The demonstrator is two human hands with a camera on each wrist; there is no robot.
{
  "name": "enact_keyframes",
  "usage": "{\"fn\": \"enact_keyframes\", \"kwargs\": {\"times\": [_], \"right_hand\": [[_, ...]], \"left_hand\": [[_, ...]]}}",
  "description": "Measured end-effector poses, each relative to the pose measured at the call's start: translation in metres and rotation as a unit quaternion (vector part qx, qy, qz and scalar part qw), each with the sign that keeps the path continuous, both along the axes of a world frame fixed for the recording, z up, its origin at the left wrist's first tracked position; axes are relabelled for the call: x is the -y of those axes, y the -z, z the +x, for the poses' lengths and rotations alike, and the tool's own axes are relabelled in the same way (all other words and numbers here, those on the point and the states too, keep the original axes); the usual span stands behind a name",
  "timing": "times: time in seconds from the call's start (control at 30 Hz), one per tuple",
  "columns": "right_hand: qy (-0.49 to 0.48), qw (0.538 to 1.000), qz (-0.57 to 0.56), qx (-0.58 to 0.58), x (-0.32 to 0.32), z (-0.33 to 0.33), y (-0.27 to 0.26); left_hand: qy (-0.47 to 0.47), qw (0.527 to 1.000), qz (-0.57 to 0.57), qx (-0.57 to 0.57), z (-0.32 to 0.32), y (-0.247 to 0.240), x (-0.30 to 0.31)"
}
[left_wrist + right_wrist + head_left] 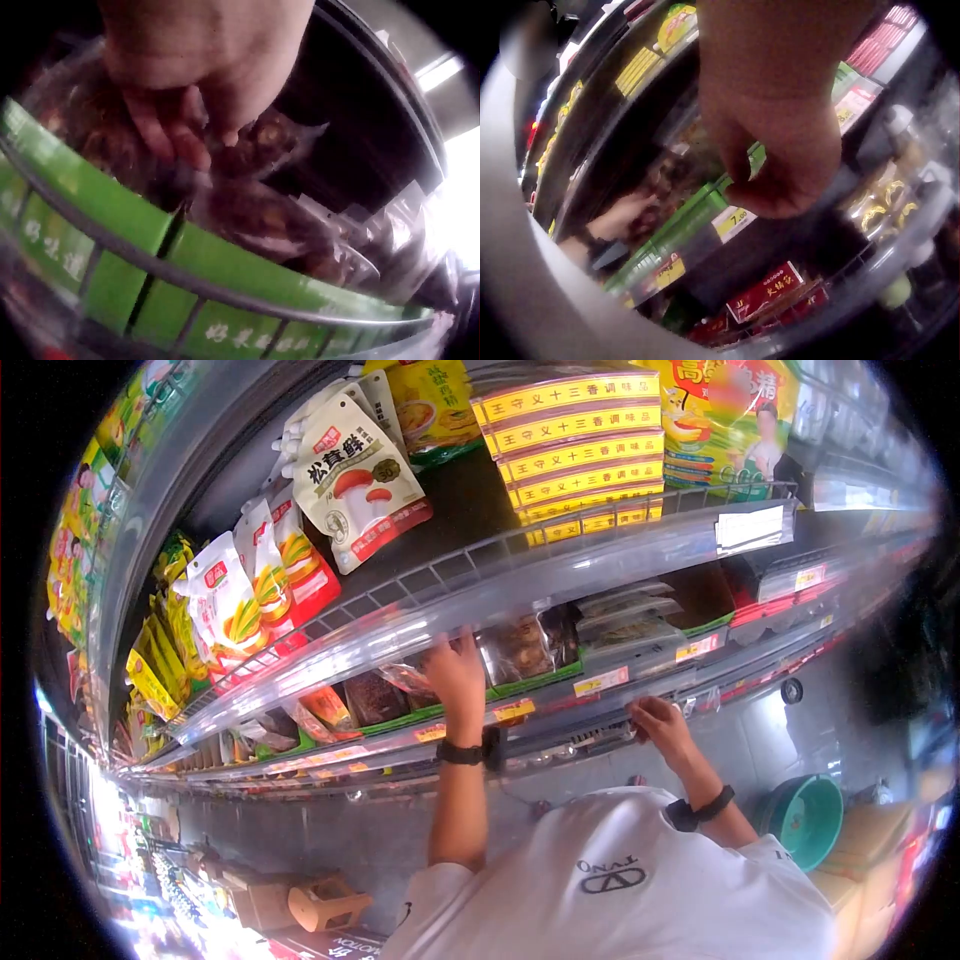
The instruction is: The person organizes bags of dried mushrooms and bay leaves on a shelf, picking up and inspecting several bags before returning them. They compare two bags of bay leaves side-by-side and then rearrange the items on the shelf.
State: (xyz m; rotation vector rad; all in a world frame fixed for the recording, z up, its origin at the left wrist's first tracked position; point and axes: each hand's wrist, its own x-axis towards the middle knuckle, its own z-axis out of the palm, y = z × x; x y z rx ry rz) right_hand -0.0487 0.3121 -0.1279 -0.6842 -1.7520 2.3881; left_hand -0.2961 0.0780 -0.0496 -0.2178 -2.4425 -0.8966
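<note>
My left hand (458, 678) reaches under the wire-fronted shelf into a lower row of clear packages. In the left wrist view the left hand (202, 75) points down, its bent fingertips touching a dark clear-wrapped package (247, 214) behind a green box edge (225, 262). Thumb and fingers stand a little apart. My right hand (660, 728) hangs before the shelf's front edge, to the right of the left one. The right wrist view has the right hand (780, 161) loosely curled beside a price tag (733, 223), with nothing visible in it; its inner side is partly hidden.
Above are white mushroom-print pouches (365, 490), stacked yellow boxes (570, 435) and a wire rail (400, 582) over the left hand. A teal basin (805, 820) and cardboard boxes (865, 850) stand at the lower right. Red boxes (765, 291) lie on a lower shelf.
</note>
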Motion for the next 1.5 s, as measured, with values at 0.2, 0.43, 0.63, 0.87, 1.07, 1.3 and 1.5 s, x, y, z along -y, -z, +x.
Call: {"fn": "enact_keyframes", "kwargs": {"times": [0.2,0.43,0.63,0.87,1.07,1.3,1.5], "right_hand": [[-0.002,1.0,0.02,0.018,0.003,-0.005,-0.005],[-0.017,0.999,0.024,0.022,0.001,0.0,-0.002],[-0.088,0.996,0.021,0.019,0.003,0.001,-0.016],[-0.252,0.962,0.023,-0.104,0.036,-0.024,-0.079],[-0.222,0.966,-0.022,-0.129,0.063,-0.067,-0.084],[-0.102,0.981,-0.098,-0.129,0.09,-0.088,-0.107],[-0.008,0.98,0.008,-0.197,0.102,-0.112,-0.074]], "left_hand": [[0.106,0.989,0.102,0.014,0.03,-0.027,-0.005],[0.186,0.951,0.246,0.011,0.057,-0.015,-0.011],[0.228,0.929,0.286,0.062,0.064,0.002,-0.014],[0.263,0.851,0.425,0.162,0.069,-0.002,-0.008],[0.226,0.822,0.467,0.234,0.066,-0.015,-0.007],[0.265,0.823,0.444,0.233,0.047,-0.026,0.001],[0.274,0.794,0.488,0.236,0.072,-0.028,0.004]]}}
